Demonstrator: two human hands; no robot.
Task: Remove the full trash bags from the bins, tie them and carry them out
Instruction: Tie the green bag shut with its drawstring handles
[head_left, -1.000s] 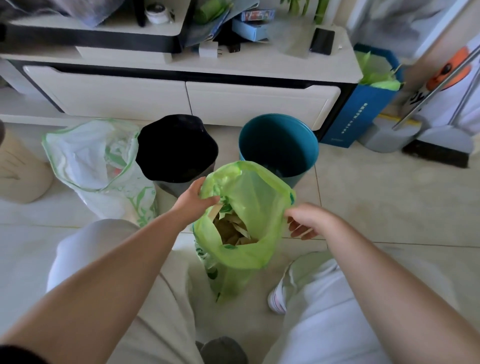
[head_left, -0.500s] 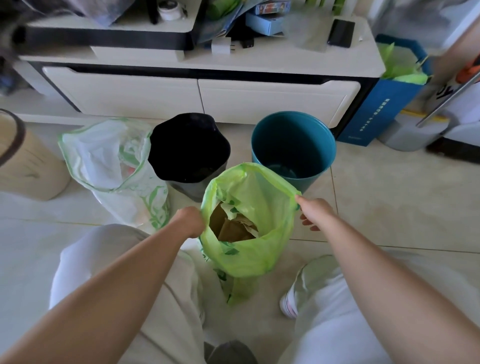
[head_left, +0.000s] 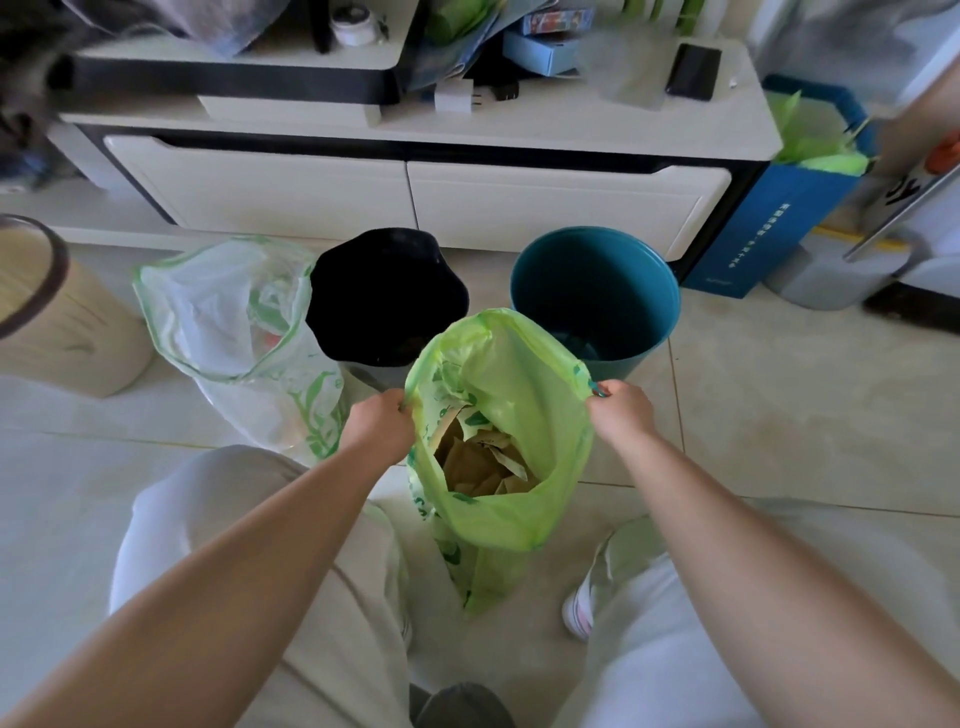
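A green trash bag (head_left: 514, 374) stands open on the floor between my knees, with brown paper scraps inside. My left hand (head_left: 382, 423) pinches its rim on the left side. My right hand (head_left: 621, 408) pinches the rim on the right, by the drawstring. Behind the bag stand a black bin (head_left: 387, 296) and a teal bin (head_left: 597, 291), which looks nearly empty. A clear white bag (head_left: 234, 332) with green print stands open to the left of the black bin.
A white low cabinet (head_left: 415, 187) with two drawers runs across the back, its top cluttered with a phone and boxes. A beige bin (head_left: 57, 317) stands at far left. A blue box (head_left: 769, 223), a dustpan and a broom sit at right.
Both hands have moved out to opposite sides of the green bag's rim and gripped it, pulling its mouth wider. The view has shifted a little to the right.
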